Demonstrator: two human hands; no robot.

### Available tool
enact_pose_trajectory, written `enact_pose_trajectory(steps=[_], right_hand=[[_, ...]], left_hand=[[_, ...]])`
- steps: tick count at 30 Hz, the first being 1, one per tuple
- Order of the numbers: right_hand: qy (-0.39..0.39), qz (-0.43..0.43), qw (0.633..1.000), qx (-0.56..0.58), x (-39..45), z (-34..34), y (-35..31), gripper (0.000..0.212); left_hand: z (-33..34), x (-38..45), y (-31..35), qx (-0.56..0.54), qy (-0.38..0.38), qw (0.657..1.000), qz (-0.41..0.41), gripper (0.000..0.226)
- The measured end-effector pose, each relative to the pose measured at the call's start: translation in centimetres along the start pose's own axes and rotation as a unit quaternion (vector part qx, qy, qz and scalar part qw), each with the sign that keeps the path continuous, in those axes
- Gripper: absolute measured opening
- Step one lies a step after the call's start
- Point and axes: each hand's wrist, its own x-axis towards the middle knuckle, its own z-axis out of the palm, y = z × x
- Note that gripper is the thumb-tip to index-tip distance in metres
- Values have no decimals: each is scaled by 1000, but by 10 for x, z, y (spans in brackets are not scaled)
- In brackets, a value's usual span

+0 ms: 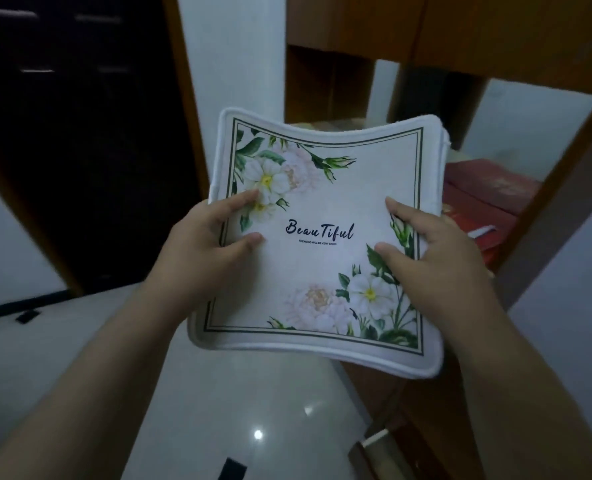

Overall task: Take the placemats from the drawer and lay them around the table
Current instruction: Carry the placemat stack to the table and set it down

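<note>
Gripping the placemats [322,209], left hand [201,247] and right hand [433,251] face inward.

We see a glossy white floor [218,393] with a bright light reflected in it. To our left stands a dark door [73,133] in a brown wooden frame [183,81]. To our right, wooden cabinetry [460,26] opens onto a compartment holding red boxes [488,199].
</note>
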Motion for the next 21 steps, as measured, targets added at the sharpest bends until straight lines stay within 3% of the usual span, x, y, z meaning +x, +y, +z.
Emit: enact_pose_trajectory(steps=[12,21], right_hand=[[-217,-152,962,65,6,183,-135,60],[-289,-217,930,65,-19,302,-255,58]], left_hand=[[-166,-95,-114,59,211,963,-154,55],[-283,-142,-193,61,299,932,-196,57]])
